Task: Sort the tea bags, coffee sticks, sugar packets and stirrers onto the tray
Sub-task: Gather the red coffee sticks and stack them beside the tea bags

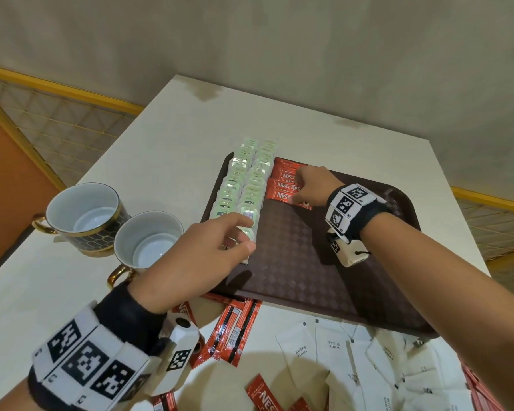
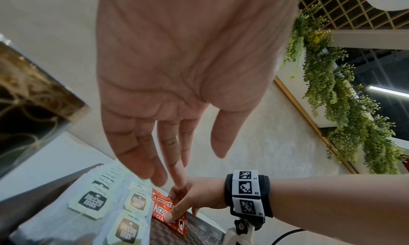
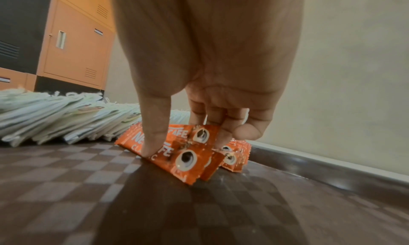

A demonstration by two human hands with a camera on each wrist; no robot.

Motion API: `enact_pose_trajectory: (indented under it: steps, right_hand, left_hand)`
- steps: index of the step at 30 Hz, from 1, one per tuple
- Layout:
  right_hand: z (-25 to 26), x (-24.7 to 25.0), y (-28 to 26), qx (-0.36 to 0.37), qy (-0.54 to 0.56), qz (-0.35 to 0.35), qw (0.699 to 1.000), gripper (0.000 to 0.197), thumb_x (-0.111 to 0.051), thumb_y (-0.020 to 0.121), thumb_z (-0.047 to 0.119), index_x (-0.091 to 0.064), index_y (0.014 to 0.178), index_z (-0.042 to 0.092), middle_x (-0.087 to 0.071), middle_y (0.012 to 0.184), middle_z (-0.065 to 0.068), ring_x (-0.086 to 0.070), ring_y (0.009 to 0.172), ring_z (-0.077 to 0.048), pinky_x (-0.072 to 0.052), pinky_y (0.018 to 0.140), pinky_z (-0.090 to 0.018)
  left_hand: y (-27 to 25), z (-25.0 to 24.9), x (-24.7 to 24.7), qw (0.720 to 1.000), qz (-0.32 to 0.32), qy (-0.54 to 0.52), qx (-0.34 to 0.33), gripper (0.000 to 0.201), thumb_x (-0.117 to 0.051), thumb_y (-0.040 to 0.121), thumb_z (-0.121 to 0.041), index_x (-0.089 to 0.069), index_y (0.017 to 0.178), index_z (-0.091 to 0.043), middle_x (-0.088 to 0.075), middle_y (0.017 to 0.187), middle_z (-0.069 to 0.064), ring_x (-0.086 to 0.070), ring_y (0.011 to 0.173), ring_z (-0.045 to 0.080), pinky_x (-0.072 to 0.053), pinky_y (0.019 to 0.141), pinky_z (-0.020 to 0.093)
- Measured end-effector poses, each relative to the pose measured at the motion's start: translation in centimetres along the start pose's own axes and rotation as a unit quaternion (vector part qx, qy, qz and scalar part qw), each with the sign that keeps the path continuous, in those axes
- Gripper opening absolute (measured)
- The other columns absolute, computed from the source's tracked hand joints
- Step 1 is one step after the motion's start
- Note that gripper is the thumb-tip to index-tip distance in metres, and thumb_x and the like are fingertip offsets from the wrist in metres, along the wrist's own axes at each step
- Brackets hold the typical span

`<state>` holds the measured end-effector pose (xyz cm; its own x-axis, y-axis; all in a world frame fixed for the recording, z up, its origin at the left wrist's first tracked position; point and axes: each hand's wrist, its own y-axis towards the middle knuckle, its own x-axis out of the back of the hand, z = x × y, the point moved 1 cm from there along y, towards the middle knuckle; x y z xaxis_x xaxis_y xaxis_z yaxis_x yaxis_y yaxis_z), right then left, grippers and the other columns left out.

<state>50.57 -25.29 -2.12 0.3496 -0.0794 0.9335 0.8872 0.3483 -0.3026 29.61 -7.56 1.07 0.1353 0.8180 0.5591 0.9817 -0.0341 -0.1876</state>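
Observation:
A brown checkered tray [image 1: 294, 262] lies on the white table. Two rows of pale green tea bags [image 1: 247, 185] run along its left side. Red coffee sticks [image 1: 282, 185] lie beside them at the back. My right hand [image 1: 296, 186] is on these sticks; in the right wrist view my right hand [image 3: 183, 145] pinches the coffee sticks [image 3: 188, 161], its thumb on the front one and its curled fingers behind. My left hand [image 1: 247, 234] hovers over the near end of the tea bag rows. My left hand [image 2: 194, 168] holds nothing, its fingers straight above the tea bags [image 2: 92, 201].
Two empty white cups [image 1: 83, 215] [image 1: 149, 238] with gold handles stand left of the tray. Loose red coffee sticks [image 1: 235, 330] and a heap of white sugar packets [image 1: 353, 360] lie on the table in front of the tray. A wall runs behind the table.

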Motion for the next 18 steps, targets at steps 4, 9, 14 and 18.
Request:
enact_pose_trajectory:
  steps: [4, 9, 14, 18]
  right_hand:
    - [-0.2, -0.2, -0.2, 0.003, 0.012, -0.023, 1.0, 0.048, -0.077, 0.078, 0.027, -0.054, 0.116, 0.009, -0.063, 0.112, -0.009, -0.06, 0.101, -0.026, -0.051, 0.088, -0.039]
    - [-0.5, 0.0, -0.4, -0.004, 0.007, -0.041, 0.999, 0.044, -0.076, 0.079, 0.027, -0.054, 0.114, 0.012, -0.062, 0.113, -0.01, -0.059, 0.103, -0.028, -0.05, 0.092, -0.045]
    - [-0.7, -0.1, -0.6, -0.007, -0.005, -0.065, 0.998, 0.045, -0.078, 0.076, 0.032, -0.057, 0.11, 0.012, -0.06, 0.109, -0.012, -0.058, 0.101, -0.03, -0.05, 0.089, -0.045]
    - [-1.2, -0.7, -0.9, -0.035, 0.006, -0.083, 0.996, 0.066, -0.079, 0.073, 0.039, -0.05, 0.126, 0.013, -0.05, 0.119, -0.012, -0.053, 0.11, -0.03, -0.049, 0.094, -0.047]
  left_hand:
    - [-0.1, 0.1, -0.1, 1.0, 0.003, 0.001, -0.003, 0.03, -0.055, 0.095, -0.036, -0.054, 0.124, -0.038, -0.064, 0.096, -0.021, -0.059, 0.095, -0.008, -0.038, 0.072, 0.002]
    - [-0.3, 0.0, -0.1, 1.0, 0.005, 0.0, -0.003, 0.031, -0.055, 0.095, -0.035, -0.055, 0.126, -0.037, -0.064, 0.097, -0.021, -0.06, 0.096, -0.005, -0.04, 0.078, 0.006]
    - [-0.4, -0.1, -0.3, 1.0, 0.008, 0.003, 0.0, 0.031, -0.054, 0.096, -0.036, -0.054, 0.127, -0.035, -0.064, 0.101, -0.018, -0.06, 0.099, 0.002, -0.042, 0.08, 0.01]
    - [-0.5, -0.3, -0.6, 1.0, 0.01, 0.003, 0.0, 0.031, -0.054, 0.096, -0.036, -0.055, 0.127, -0.035, -0.064, 0.104, -0.018, -0.06, 0.102, 0.004, -0.046, 0.088, 0.02]
